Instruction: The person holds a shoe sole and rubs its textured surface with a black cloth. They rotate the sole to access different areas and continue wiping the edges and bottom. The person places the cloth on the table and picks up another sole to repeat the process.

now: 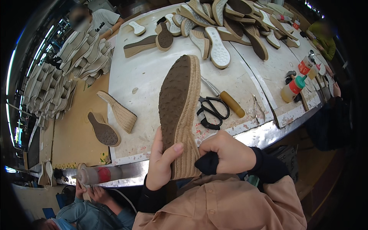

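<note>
My left hand [158,165] grips an espadrille wedge sole [187,115] near its heel, thumb across the braided side and fingers behind it. The sole stands upright, toe end up, with its brown textured tread turned to the left. My right hand [234,151] is closed around a bunched dark cloth [207,164], which lies against or right beside the heel's right edge. Beyond the right hand are black-handled scissors [223,111], a tool with a yellow wooden handle [232,104] and slim metal tweezers [256,108].
Many wedge soles [219,50] lie heaped at the table's far side. Two more soles [122,115] rest at left, near tall stacks of pale soles [50,90]. A green-capped bottle [294,89] stands at right. Co-workers sit at far left, near left and right.
</note>
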Motion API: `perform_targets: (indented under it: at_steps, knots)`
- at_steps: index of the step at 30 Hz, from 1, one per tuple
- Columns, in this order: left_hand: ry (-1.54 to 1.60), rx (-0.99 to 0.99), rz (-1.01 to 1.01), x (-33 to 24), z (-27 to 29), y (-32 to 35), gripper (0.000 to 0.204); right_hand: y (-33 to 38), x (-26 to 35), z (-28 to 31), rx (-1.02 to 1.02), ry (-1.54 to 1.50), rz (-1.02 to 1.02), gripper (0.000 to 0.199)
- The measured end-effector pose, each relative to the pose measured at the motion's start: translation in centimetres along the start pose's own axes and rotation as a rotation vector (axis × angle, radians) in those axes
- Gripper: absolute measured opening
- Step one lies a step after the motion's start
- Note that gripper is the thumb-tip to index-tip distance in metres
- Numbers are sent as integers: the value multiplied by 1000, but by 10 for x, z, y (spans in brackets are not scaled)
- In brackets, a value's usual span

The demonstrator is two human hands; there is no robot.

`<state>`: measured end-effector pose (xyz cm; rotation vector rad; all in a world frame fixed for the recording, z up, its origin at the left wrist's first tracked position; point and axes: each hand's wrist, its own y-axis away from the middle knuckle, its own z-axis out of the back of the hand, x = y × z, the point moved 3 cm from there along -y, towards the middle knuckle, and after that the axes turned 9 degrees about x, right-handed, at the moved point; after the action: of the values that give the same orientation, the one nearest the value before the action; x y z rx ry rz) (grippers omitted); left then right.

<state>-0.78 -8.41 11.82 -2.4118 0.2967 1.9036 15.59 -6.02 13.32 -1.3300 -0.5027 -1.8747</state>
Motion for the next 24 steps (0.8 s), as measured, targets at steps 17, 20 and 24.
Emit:
perform_targets:
  at_steps: [17, 20, 24]
  knots:
    - [17, 20, 7, -1, 3, -1, 62, 0, -2, 1, 9, -61, 16, 11]
    - [-15, -3, -25, -2, 1, 0, 62, 0, -3, -1, 13, 5, 22, 11]
    - [-1, 5, -12, -2, 5, 1, 62, -1, 0, 0, 17, -40, 24, 11]
